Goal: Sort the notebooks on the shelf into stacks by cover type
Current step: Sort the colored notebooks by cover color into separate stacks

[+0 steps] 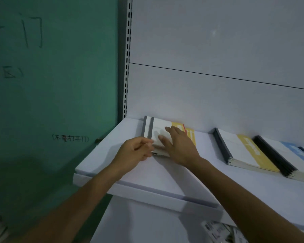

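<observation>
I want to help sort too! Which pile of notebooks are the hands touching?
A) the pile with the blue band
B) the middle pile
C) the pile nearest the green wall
C: the right hand lies flat on the leftmost notebook stack, beside the green wall. The left hand pinches its near corner. The middle stack and blue-band stack lie untouched.

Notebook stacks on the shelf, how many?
3: grey-spined yellow-banded stack under the right hand, dark-spined yellow-banded stack mid-shelf, black-spined blue-banded stack at right. A fourth may be cut off beyond it.
</observation>
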`<state>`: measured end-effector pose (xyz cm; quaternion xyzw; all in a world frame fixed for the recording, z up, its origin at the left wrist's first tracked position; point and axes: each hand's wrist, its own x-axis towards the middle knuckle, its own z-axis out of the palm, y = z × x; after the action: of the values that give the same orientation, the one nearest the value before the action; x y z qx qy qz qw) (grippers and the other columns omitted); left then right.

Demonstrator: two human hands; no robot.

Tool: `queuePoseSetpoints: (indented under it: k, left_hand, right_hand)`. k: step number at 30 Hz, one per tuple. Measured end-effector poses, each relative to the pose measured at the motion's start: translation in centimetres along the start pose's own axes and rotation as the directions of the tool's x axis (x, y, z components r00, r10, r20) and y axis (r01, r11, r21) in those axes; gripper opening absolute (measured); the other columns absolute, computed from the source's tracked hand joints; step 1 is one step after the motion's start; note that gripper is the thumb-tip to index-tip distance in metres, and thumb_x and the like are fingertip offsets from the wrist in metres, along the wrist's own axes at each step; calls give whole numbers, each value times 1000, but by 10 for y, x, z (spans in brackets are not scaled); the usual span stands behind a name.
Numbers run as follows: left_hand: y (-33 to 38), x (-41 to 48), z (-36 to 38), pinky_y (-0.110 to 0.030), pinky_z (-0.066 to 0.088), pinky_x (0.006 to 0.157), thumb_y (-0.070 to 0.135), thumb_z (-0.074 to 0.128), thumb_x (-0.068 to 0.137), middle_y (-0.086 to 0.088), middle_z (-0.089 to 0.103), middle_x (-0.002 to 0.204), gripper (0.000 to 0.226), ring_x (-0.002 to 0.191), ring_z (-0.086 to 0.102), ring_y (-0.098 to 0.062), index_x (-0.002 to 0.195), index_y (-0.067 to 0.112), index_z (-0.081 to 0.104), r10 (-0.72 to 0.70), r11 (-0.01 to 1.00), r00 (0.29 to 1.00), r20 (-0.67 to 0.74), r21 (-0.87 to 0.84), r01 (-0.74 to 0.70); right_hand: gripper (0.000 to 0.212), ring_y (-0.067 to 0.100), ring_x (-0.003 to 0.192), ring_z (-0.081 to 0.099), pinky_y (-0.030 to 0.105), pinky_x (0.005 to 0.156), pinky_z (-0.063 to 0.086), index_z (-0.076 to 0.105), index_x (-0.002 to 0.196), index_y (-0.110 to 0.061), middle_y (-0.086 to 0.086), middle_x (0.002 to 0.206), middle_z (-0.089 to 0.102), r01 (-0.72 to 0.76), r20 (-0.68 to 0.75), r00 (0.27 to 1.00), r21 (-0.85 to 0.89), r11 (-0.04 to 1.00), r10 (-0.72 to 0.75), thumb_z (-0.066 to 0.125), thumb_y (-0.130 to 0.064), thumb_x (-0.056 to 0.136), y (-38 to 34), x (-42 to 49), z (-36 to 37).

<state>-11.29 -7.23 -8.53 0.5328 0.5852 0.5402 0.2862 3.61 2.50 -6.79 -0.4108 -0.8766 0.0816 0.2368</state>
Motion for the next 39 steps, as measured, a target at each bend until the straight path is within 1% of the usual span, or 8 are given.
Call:
queuePoseSetpoints:
  k: [4, 10, 17, 22, 27, 31, 35, 39]
  left_hand:
    - [-7, 1, -8, -21, 55, 78, 20, 49, 98, 2, 73, 92, 17, 85, 69, -12, 100, 23, 66, -15, 983, 1000, -16, -182, 11]
    - [-8, 4, -12, -17, 55, 74, 20, 49, 98, 1, 73, 91, 17, 85, 69, -12, 100, 22, 66, -47, 953, 999, -15, -301, 40]
    - [-5, -2, -14, -17, 49, 63, 19, 48, 97, 6, 72, 84, 18, 74, 66, -7, 100, 17, 66, -24, 969, 1000, -11, -245, 20]
    - [-5, -6, -14, -19, 46, 61, 18, 47, 98, 0, 71, 84, 18, 71, 66, -9, 95, 14, 64, -24, 977, 1000, -5, -212, 22]
    - [3, -9, -14, -20, 51, 61, 38, 38, 100, -4, 74, 92, 36, 73, 71, -14, 104, 15, 65, -86, 959, 995, 43, -269, 94]
    - [10, -11, -13, -22, 52, 67, 53, 35, 96, 1, 71, 95, 44, 82, 69, -13, 107, 22, 62, -142, 951, 981, 131, -257, 172]
    - [3, -12, -13, -25, 51, 77, 24, 52, 97, 2, 62, 124, 30, 100, 62, -14, 127, 20, 53, -68, 985, 988, 140, -148, 88]
    - [0, -12, -16, -35, 52, 89, 15, 47, 99, 3, 62, 123, 28, 104, 61, -16, 125, 22, 52, -33, 971, 996, 85, -232, 52]
  right_hand:
    - [73, 24, 145, 12, 37, 117, 11, 21, 150, -20, 7, 158, 16, -36, 163, 984, -200, 979, 69, 28, -64, 92, 2, 0, 21]
    - [66, 23, 143, 19, 34, 114, 17, 24, 149, -19, 6, 156, 23, -50, 188, 977, -247, 968, 98, 31, -57, 95, -10, 1, 16]
    - [46, 27, 120, 49, 33, 91, 39, 36, 143, -21, 6, 140, 49, -24, 102, 993, -287, 958, 56, 29, -40, 102, -30, -24, 3]
    - [34, 26, 87, 57, 29, 66, 33, 41, 133, -23, 7, 120, 62, -46, -16, 999, -308, 950, 43, 34, -27, 101, -36, -40, -2]
    - [43, 29, 108, 58, 30, 75, 44, 36, 142, -28, 4, 139, 52, -40, -83, 997, -384, 922, 9, 37, -21, 100, -47, -64, -10]
    - [43, 32, 111, 61, 42, 78, 54, 48, 138, -23, 10, 130, 59, 161, -114, 970, -368, 916, -216, 47, -24, 95, -56, -88, 3]
    - [66, 23, 137, 34, 36, 107, 34, 31, 147, -27, 6, 151, 35, 177, 57, 984, -277, 944, -168, 18, -64, 93, -56, -99, 22]
    - [52, 14, 132, 38, 31, 106, 35, 53, 131, -21, 2, 143, 46, 189, -161, 966, -105, 976, -204, 33, -54, 96, -53, -100, 19]
